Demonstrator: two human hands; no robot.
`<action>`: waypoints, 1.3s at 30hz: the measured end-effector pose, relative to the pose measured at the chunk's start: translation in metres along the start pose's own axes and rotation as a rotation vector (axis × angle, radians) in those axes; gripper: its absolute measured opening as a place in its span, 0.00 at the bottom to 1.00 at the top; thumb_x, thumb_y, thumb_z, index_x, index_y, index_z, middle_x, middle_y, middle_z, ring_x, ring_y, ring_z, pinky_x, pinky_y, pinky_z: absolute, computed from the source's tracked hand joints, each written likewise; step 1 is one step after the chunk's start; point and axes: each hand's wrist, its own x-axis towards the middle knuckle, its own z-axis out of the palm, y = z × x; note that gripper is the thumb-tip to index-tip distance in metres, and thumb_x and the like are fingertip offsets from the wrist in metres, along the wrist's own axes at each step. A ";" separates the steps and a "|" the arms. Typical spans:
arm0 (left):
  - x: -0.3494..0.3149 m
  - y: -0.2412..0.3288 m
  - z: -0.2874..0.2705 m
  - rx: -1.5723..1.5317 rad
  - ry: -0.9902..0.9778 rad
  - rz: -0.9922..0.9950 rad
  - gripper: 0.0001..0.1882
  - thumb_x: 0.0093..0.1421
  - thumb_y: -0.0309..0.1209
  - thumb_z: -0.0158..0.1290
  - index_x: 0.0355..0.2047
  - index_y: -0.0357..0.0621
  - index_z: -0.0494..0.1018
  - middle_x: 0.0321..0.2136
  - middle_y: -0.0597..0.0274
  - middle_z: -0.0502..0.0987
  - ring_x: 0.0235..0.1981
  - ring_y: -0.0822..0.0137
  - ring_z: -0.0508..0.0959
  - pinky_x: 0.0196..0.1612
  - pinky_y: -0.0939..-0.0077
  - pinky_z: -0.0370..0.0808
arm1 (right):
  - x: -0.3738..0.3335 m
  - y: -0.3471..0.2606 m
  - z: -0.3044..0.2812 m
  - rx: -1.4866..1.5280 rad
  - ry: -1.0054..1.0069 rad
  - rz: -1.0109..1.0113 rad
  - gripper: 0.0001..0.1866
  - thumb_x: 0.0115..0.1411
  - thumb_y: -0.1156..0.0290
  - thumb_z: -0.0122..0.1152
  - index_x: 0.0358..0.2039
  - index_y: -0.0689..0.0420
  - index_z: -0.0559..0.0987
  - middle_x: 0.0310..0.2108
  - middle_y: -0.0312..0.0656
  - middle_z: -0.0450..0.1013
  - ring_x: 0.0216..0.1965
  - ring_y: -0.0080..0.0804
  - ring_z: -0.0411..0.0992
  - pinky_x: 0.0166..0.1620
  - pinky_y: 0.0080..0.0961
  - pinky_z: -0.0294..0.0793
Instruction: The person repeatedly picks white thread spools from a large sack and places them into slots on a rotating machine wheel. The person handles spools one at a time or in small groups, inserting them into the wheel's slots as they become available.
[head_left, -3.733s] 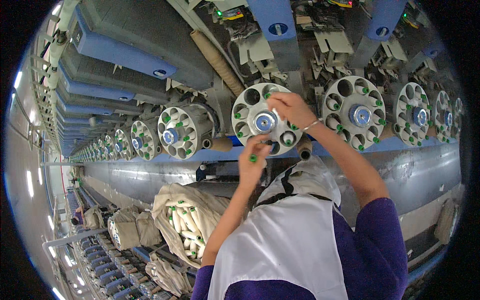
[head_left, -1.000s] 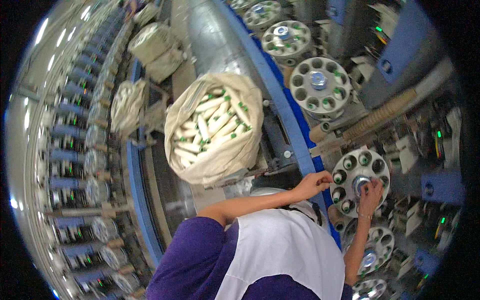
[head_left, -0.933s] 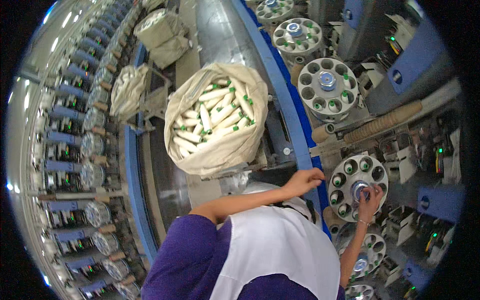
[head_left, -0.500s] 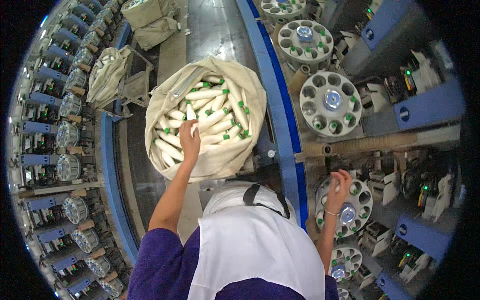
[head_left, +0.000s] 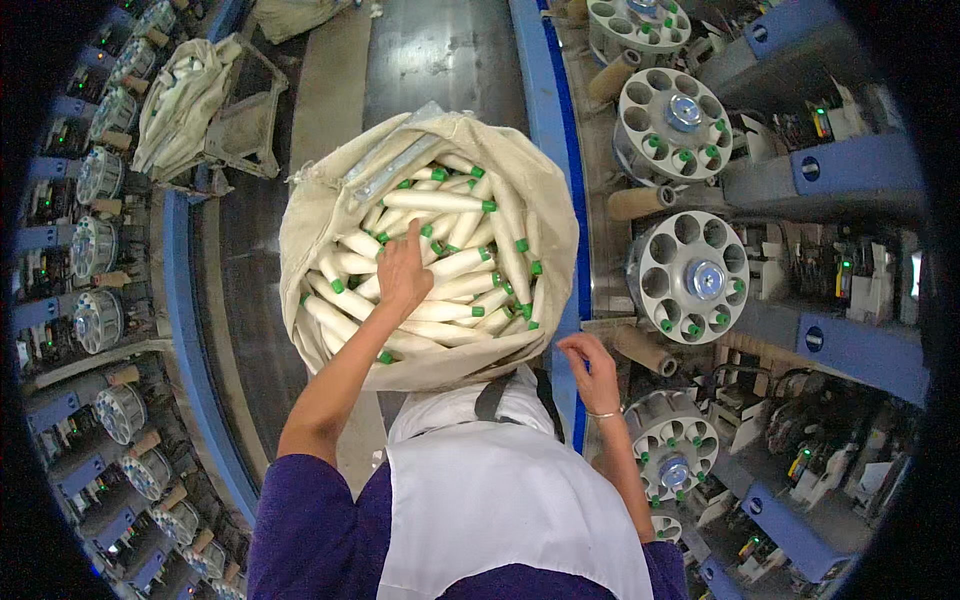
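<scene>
- Right hand (head_left: 592, 372) has come away from the lower wheel (head_left: 672, 448) since half a second ago, and is now just beside the sack (head_left: 455, 374), at its lower right rim.
- Left hand (head_left: 404, 274) remains over the sack, among the bobbins (head_left: 440, 200): forefinger stretched forward, the other fingers bent under. Whether it grips a bobbin cannot be told.
- Right fingers are loosely bent and parted; a bracelet (head_left: 604, 414) circles the wrist.
- Both hands are well apart.
- White bobbins with green ends lie heaped at many angles inside the sack.
- Blue rail (head_left: 545, 90) runs along the sack's right side.
- Beyond it, the middle wheel (head_left: 680, 270) has four green-tipped bobbins along its lower and right side.
- Brown tube (head_left: 645, 350) lies between these two wheels.
</scene>
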 end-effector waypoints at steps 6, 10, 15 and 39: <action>0.061 0.017 -0.018 -0.117 0.235 0.487 0.35 0.44 0.21 0.53 0.56 0.38 0.63 0.37 0.46 0.74 0.42 0.49 0.72 0.45 0.56 0.69 | 0.051 -0.033 0.052 -0.004 -0.164 -0.051 0.08 0.59 0.79 0.54 0.40 0.58 0.77 0.46 0.45 0.70 0.43 0.40 0.72 0.46 0.28 0.72; 0.099 0.019 0.004 0.321 0.165 0.643 0.30 0.47 0.23 0.55 0.54 0.40 0.65 0.45 0.51 0.73 0.48 0.53 0.71 0.53 0.54 0.65 | 0.092 -0.022 0.088 -0.191 -0.114 -0.134 0.11 0.59 0.79 0.55 0.43 0.56 0.76 0.53 0.49 0.65 0.50 0.45 0.69 0.51 0.33 0.70; 0.079 0.006 0.008 0.395 0.008 0.684 0.24 0.49 0.29 0.56 0.49 0.44 0.67 0.44 0.57 0.72 0.46 0.57 0.72 0.53 0.45 0.60 | 0.106 -0.002 0.104 -0.495 -0.048 -0.068 0.14 0.52 0.80 0.57 0.41 0.59 0.75 0.60 0.61 0.58 0.55 0.58 0.63 0.58 0.43 0.63; 0.148 -0.019 -0.034 0.711 0.367 0.752 0.11 0.52 0.30 0.50 0.36 0.43 0.75 0.32 0.61 0.75 0.43 0.65 0.67 0.50 0.67 0.60 | 0.107 -0.032 0.074 0.168 -0.549 0.410 0.17 0.65 0.74 0.40 0.52 0.50 0.71 0.35 0.36 0.68 0.28 0.21 0.72 0.31 0.20 0.76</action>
